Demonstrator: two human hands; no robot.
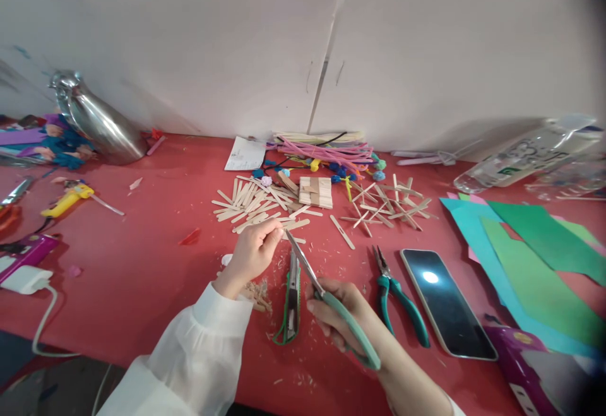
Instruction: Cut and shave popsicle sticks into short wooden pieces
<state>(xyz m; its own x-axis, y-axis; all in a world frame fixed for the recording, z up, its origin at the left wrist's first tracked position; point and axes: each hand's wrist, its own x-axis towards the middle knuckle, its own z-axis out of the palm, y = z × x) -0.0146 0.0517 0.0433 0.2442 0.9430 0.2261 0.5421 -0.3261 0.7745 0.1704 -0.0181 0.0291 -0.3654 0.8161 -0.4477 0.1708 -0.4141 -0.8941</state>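
Red table (pixel 142 277) | left hand (pixel 250 255) pinches pale wooden stick (pixel 279 231) | right hand (pixel 338 318) grips green-handled scissors (pixel 307 269)

No text can be read for certain. The bottle (pixel 525 157) has a label with green and dark marks, too blurred to make out. The white card (pixel 245 153) bears faint illegible lines, and the purple box (pixel 525 365) carries a gold sticker (pixel 523 338) whose print is too small

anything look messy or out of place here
Wood shavings litter the red table around the left hand, which pinches a stick, and the right hand holding scissors. Loose sticks lie scattered behind them, and a clear bottle lies on its side at the far right.
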